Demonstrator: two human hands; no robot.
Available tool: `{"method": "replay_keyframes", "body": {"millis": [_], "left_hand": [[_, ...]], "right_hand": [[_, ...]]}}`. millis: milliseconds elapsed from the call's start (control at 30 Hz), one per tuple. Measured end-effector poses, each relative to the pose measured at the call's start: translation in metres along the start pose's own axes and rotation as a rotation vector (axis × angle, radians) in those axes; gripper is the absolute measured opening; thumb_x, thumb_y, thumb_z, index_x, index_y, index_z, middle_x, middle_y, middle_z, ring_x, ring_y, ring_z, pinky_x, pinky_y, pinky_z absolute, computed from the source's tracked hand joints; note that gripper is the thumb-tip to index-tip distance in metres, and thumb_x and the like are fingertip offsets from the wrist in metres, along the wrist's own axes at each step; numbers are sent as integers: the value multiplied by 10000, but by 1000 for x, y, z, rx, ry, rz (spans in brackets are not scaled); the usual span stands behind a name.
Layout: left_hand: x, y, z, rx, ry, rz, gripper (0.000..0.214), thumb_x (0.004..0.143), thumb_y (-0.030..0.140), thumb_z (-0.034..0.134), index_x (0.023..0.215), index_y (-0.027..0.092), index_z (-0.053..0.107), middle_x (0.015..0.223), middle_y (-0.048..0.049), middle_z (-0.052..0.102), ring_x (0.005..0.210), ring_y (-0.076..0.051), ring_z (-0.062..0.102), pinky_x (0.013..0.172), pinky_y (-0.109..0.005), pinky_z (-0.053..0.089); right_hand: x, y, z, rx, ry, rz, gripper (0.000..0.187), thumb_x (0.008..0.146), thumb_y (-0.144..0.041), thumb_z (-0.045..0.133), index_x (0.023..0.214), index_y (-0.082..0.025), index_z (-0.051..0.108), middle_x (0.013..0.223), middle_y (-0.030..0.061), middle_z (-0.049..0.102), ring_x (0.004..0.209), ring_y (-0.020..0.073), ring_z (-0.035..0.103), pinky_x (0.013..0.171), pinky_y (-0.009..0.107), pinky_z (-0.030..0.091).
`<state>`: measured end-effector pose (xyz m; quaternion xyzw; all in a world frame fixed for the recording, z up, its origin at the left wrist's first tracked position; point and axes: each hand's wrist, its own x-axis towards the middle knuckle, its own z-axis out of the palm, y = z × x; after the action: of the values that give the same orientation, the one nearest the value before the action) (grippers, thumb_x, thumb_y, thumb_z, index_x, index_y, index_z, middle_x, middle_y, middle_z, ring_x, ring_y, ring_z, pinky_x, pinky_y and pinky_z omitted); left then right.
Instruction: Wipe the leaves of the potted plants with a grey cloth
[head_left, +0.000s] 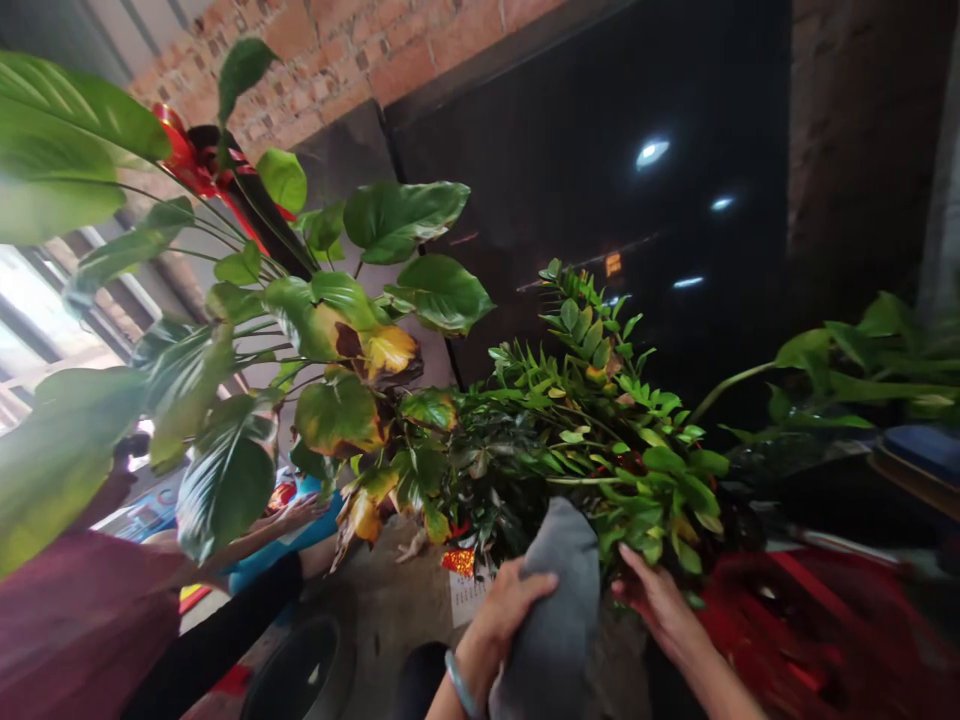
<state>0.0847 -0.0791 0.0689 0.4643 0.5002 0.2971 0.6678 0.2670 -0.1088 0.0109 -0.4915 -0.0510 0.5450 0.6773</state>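
Note:
My left hand, with a pale bangle on its wrist, grips a grey cloth, thumb over its near face. The cloth rises to a rounded tip against the foliage. To its right, my right hand has its fingers stretched out and apart, close under the leaves of a bushy green plant; whether it touches them I cannot tell. Left of that plant stands a taller one with broad leaves, some yellow and brown at the edges. The plants' bases are mostly hidden.
A person in a maroon top sits at the left, and another person's hand reaches nearby. A dark round container stands on the floor. Red shiny material lies at right. A black glossy panel is behind the plants.

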Motion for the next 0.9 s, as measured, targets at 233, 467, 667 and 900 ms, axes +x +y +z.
{"method": "replay_keyframes", "body": {"millis": [233,467,667,900], "left_hand": [[-15,33,-14,-115,-65,113,540,473,491,856,870,141,746,726,-53,714,658,-201,628,674,-310,491],[11,34,14,-113,128,116,438,421,440,845,741,166,729,662,-16,693,649,-185,598,647,-293,481],[-6,-26,-11,-76,-77,-27,441,511,439,840,828,143,761,713,-51,732,667,-203,646,676,-308,491],[-46,-18,-22,-240,-158,-35,488,588,433,839,941,109,748,737,-83,744,719,-241,691,726,-321,515]], "right_hand": [[1,3,0,0,-19,-15,415,358,-364,887,615,-179,619,487,-30,603,382,117,535,403,241,453],[4,7,-1,21,-23,-33,454,318,-387,900,636,-187,645,492,-47,627,415,133,578,433,252,503],[6,6,-4,-11,6,-39,446,343,-366,894,657,-184,635,487,-56,598,399,119,549,395,235,469],[5,7,-3,-24,-14,-48,445,344,-384,894,640,-176,635,508,-18,646,405,141,577,429,260,491]]}}
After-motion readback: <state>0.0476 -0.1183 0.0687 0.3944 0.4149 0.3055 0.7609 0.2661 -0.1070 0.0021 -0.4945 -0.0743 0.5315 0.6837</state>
